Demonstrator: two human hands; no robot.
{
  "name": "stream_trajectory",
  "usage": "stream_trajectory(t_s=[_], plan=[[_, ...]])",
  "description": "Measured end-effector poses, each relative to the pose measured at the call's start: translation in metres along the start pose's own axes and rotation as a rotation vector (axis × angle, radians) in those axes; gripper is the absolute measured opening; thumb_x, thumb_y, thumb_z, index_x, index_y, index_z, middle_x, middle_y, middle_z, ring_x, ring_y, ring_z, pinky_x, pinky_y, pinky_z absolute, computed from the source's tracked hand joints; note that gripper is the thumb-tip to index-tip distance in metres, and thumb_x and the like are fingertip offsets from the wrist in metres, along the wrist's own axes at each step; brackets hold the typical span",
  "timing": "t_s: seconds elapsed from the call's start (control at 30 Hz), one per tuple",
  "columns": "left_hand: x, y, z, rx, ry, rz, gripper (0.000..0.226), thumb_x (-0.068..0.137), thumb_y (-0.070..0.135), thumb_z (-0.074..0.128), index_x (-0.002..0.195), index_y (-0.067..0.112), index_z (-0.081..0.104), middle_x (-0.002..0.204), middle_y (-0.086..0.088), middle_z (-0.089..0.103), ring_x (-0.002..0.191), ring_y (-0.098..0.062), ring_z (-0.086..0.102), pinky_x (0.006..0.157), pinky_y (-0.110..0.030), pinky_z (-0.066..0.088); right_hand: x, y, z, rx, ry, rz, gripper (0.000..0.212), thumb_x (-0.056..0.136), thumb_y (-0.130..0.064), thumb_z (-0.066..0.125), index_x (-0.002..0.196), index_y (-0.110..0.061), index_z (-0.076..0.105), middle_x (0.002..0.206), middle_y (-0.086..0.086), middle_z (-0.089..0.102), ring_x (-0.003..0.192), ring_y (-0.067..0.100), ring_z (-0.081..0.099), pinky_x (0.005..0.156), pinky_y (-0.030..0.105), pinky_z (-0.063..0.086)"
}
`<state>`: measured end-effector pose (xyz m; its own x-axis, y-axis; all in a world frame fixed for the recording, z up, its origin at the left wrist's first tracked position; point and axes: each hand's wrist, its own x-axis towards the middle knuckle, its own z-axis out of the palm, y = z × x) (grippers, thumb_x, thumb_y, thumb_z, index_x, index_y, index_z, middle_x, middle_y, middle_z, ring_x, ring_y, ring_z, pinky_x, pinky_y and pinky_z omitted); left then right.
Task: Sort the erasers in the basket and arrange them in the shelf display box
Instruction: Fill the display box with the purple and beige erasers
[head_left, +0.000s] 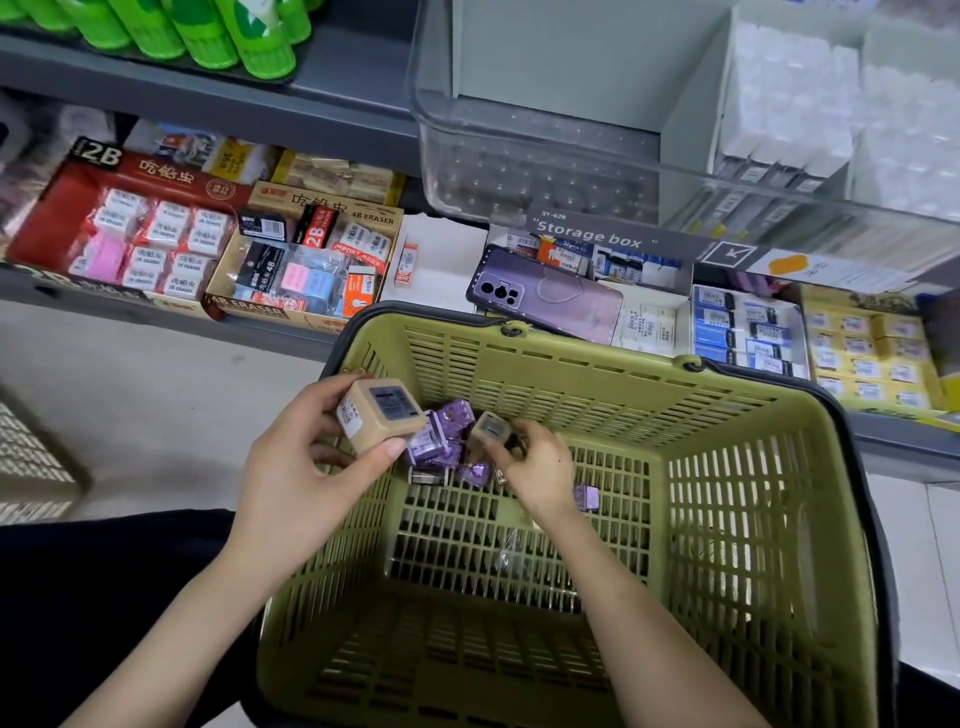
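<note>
An olive-green slatted basket (753, 431) sits in front of me, below the shelf. My left hand (306, 467) holds a stack of tan erasers (382, 413) over the basket's left rim. Inside the basket my right hand (535, 462) pinches one small tan eraser (491, 428) just above a pile of purple-wrapped erasers (447, 436). One more purple eraser (587, 493) lies alone on the basket floor. On the shelf stand a red 2B display box (62, 208) and a tan 4B eraser display box (384, 228), both holding wrapped erasers.
A purple phone (545, 296) lies on the shelf just behind the basket. Boxes of blue (748, 327) and yellow (867, 353) erasers fill the shelf's right side. A clear storage box (519, 171) overhangs above. Green bottles (208, 31) stand on the upper shelf.
</note>
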<state>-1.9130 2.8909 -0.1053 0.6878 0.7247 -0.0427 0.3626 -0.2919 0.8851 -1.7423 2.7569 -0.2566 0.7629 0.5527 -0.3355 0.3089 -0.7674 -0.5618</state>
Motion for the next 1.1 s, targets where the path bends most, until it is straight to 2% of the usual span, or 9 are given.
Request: stream_trajectory(t_s=[0.17, 0.4, 0.5, 0.6, 0.67, 0.73, 0.87, 1.0, 1.1], plan=[[0.001, 0.002, -0.001, -0.034, 0.02, -0.02, 0.055, 0.068, 0.036, 0.077, 0.101, 0.067, 0.045, 0.104, 0.035, 0.059, 0.087, 0.002, 0.061, 0.065, -0.008, 0.048, 0.012, -0.021, 0.015, -0.277, -0.153, 0.098, 0.062, 0.077, -0.066, 0.058, 0.114, -0.017, 0.054, 0.113, 0.005, 0.062, 0.116, 0.025, 0.045, 0.095, 0.037, 0.03], [0.0, 0.002, 0.0, -0.051, 0.041, -0.051, 0.053, 0.074, 0.023, 0.076, 0.105, 0.053, 0.045, 0.099, 0.029, 0.062, 0.09, 0.004, 0.06, 0.066, -0.008, 0.048, 0.006, -0.015, 0.02, -0.184, -0.121, 0.124, 0.053, 0.074, -0.06, 0.059, 0.112, -0.023, 0.056, 0.107, -0.001, 0.064, 0.112, 0.022, 0.047, 0.094, 0.038, 0.027], [0.001, 0.004, -0.003, -0.149, 0.019, -0.095, 0.046, 0.066, 0.048, 0.078, 0.102, 0.056, 0.051, 0.099, 0.023, 0.064, 0.09, 0.001, 0.061, 0.067, -0.011, 0.048, -0.014, -0.021, 0.0, 0.106, -0.121, 0.147, 0.048, 0.07, -0.055, 0.06, 0.109, -0.027, 0.058, 0.102, -0.005, 0.066, 0.103, 0.018, 0.054, 0.091, 0.035, 0.037], [0.0, 0.008, -0.005, -0.274, -0.019, -0.126, 0.045, 0.059, 0.053, 0.07, 0.101, 0.056, 0.056, 0.103, 0.021, 0.064, 0.095, -0.003, 0.061, 0.071, -0.011, 0.048, -0.041, -0.038, -0.042, 0.718, -0.252, 0.204, 0.025, 0.084, -0.019, 0.067, 0.107, -0.017, 0.059, 0.106, 0.006, 0.067, 0.097, 0.024, 0.064, 0.082, 0.034, 0.054], [-0.001, 0.019, -0.008, -0.3, -0.066, -0.12, 0.053, 0.058, 0.049, 0.072, 0.108, 0.046, 0.056, 0.109, 0.015, 0.063, 0.1, -0.002, 0.06, 0.075, -0.012, 0.049, -0.058, -0.05, -0.079, 1.115, -0.422, 0.253, 0.034, 0.083, -0.008, 0.065, 0.115, 0.0, 0.055, 0.105, 0.015, 0.066, 0.095, 0.028, 0.065, 0.078, 0.035, 0.058], [-0.001, 0.038, -0.014, -0.315, -0.116, -0.076, 0.056, 0.057, 0.051, 0.07, 0.111, 0.041, 0.058, 0.112, 0.008, 0.061, 0.101, -0.002, 0.059, 0.078, -0.015, 0.05, -0.074, -0.064, -0.115, 1.378, -0.576, 0.222, 0.048, 0.072, -0.011, 0.077, 0.112, 0.007, 0.058, 0.098, 0.02, 0.066, 0.09, 0.032, 0.067, 0.069, 0.033, 0.059], [-0.001, 0.083, -0.029, -0.333, -0.235, 0.068, 0.049, 0.056, 0.052, 0.07, 0.104, 0.054, 0.06, 0.108, 0.013, 0.058, 0.101, -0.001, 0.057, 0.079, -0.012, 0.046, -0.099, -0.101, -0.171, 1.41, -0.682, 0.046, 0.062, 0.052, -0.018, 0.089, 0.101, 0.009, 0.063, 0.092, 0.024, 0.066, 0.078, 0.033, 0.067, 0.055, 0.032, 0.056], [0.004, 0.126, -0.041, -0.275, -0.279, 0.2, 0.056, 0.054, 0.068, 0.07, 0.107, 0.055, 0.058, 0.108, 0.021, 0.055, 0.106, 0.0, 0.054, 0.089, -0.024, 0.049, -0.118, -0.141, -0.215, 1.282, -0.548, -0.098, 0.047, 0.076, -0.016, 0.061, 0.121, -0.003, 0.055, 0.091, 0.016, 0.065, 0.068, 0.023, 0.062, 0.052, 0.027, 0.05], [0.016, 0.151, -0.048, -0.275, -0.234, 0.262, 0.057, 0.055, 0.069, 0.07, 0.108, 0.054, 0.057, 0.107, 0.021, 0.055, 0.107, -0.003, 0.055, 0.093, -0.033, 0.05, -0.126, -0.162, -0.245, 1.221, -0.436, -0.222, 0.045, 0.082, -0.014, 0.066, 0.125, -0.007, 0.055, 0.096, 0.014, 0.062, 0.07, 0.018, 0.058, 0.055, 0.025, 0.048]])
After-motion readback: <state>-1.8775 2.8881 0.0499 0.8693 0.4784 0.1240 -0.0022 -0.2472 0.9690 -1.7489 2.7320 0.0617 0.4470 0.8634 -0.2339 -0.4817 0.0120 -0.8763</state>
